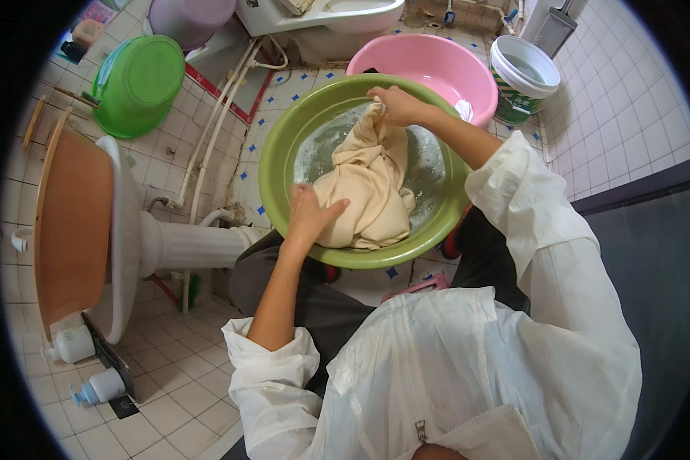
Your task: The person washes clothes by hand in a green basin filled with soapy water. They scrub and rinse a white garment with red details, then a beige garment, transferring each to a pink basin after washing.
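Observation:
A large olive-green plastic basin (276, 201) sits on the tiled floor between the person's knees, with sudsy water (428, 167) in it. A wet, cream-coloured cloth (362, 195) lies bunched in the basin, partly above the water. My right hand (399, 106) grips a gathered end of the cloth near the basin's far rim. My left hand (316, 213) rests at the cloth's left edge by the near-left rim, thumb spread from the fingers; nothing shows gripped in it.
Behind the basin stands a pink basin (425, 52) with a white item inside. A white bucket (526, 69) of water is at the far right. A pedestal sink (190, 244) stands left, below a green basin (144, 86) at the wall. A toilet (362, 14) is beyond.

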The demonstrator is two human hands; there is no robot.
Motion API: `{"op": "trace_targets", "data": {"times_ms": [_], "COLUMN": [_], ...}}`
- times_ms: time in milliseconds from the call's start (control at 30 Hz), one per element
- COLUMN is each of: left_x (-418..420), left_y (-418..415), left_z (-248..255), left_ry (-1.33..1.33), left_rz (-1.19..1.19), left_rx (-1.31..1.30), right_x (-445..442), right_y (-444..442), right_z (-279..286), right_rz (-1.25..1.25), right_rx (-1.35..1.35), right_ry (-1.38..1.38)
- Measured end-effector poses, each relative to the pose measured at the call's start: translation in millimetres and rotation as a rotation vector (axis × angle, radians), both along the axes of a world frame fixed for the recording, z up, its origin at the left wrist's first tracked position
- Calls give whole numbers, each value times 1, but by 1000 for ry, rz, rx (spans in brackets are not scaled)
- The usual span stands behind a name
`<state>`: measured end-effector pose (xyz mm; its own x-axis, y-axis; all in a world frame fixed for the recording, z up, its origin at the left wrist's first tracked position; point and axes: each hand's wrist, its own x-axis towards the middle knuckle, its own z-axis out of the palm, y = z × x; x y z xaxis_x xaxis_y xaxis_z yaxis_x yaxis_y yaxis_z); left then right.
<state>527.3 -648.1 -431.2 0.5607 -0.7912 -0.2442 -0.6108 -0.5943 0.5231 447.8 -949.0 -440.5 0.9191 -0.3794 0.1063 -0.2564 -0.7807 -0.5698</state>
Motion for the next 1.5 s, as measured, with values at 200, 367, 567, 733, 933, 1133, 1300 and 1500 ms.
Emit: {"op": "trace_targets", "data": {"times_ms": [200, 367, 567, 733, 933, 1133, 1300, 1500], "left_x": [-33, -25, 4, -3, 7, 27, -7, -4], "left_y": [-26, -38, -44, -61, -46, -5, 11, 7], "left_z": [0, -54, -96, -89, -88, -55, -10, 3], "left_ry": [-197, -74, 172, 65, 202, 1222, 1203, -261], "left_rz": [-227, -413, -354, -410, -126, 701, 707, -68], "left_rx": [53, 204, 197, 307, 30, -636, -651, -318], "right_x": [-10, -5, 40, 65, 109, 77, 31, 5], "right_y": [34, 65, 70, 49, 37, -29, -45, -44], "right_z": [-65, -150, -142, -156, -123, -73, -35, -48], "right_rz": [25, 167, 75, -17, -41, -34, -75, -116], "right_rx": [-129, -387, -64, -119, -86, 784, 776, -164], "right_ry": [123, 390, 527, 304, 410, 106, -125, 126]}}
